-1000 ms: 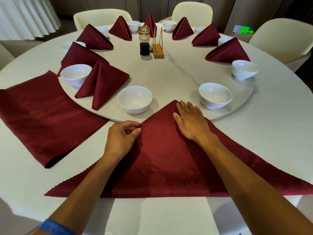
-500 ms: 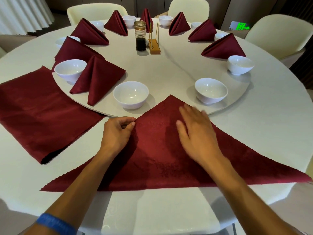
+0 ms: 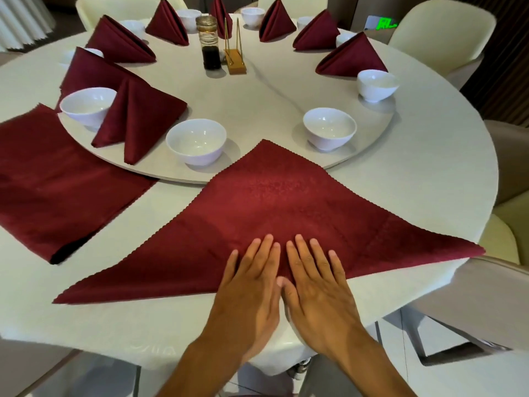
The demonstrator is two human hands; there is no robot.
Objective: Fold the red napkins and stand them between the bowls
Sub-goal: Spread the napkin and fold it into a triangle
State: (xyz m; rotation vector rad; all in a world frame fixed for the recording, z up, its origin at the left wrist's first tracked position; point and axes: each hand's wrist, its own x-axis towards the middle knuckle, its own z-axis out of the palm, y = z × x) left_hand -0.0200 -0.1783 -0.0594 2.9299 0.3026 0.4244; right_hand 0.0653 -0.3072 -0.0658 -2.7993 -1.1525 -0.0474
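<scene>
The fingers [image 3: 267, 247] of both hands lie straight and flat, side by side, gripping nothing; they press down on the napkin [image 3: 274, 207] near the middle of its folded long edge, most likely to flatten the crease so that it holds; the left hand [image 3: 250, 285] and the right hand [image 3: 315, 285] sit just beside each other, thumbs nearly touching, which puts the pressure at the centre from which a smoothing stroke could run outward to either tip.

The napkin lies as a wide triangle on the surface [image 3: 415, 173], long edge toward the person, apex reaching onto the turntable [image 3: 257, 110] between two bowls, the left bowl [image 3: 196, 140] and the right bowl [image 3: 329, 127]; that gap seems the spot meant for it once it stands.

To the left, a second napkin [image 3: 57, 181] waits flat, still a rectangle, partly tucked under the turntable's rim; beyond it a folded napkin [image 3: 137, 116] leans beside another bowl, and more folded ones ring the far side, so the task looks well advanced; a bottle [image 3: 210, 43] and a stand [image 3: 234, 57] occupy the centre, clear of the work.
</scene>
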